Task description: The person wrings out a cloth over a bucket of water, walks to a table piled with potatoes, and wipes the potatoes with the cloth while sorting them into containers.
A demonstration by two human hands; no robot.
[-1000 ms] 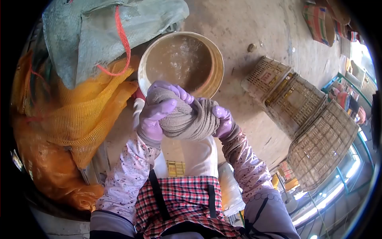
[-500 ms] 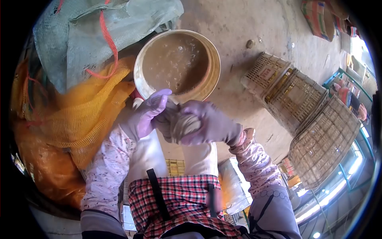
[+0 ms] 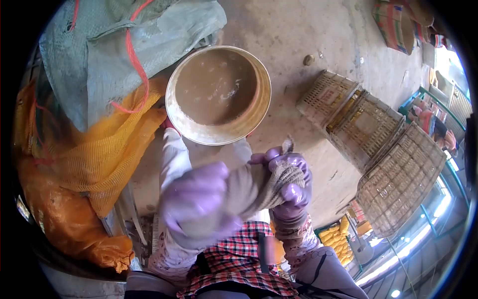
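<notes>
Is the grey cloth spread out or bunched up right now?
Bunched up: the grey cloth forms a thick, creased roll between the left hand and right hand.

We count two gloved hands, one cloth, one round bucket, one checked apron and at least three crates; the sacks overlap too much for us to number.

The crates stand on a stained, brown-grey floor that spreads to their left and above them, dotted with small debris. Right of the crates runs a teal metal frame, with a blown-out white patch above it. Below and right of the crates, a long strip of light glares beside grey panelling.
</notes>
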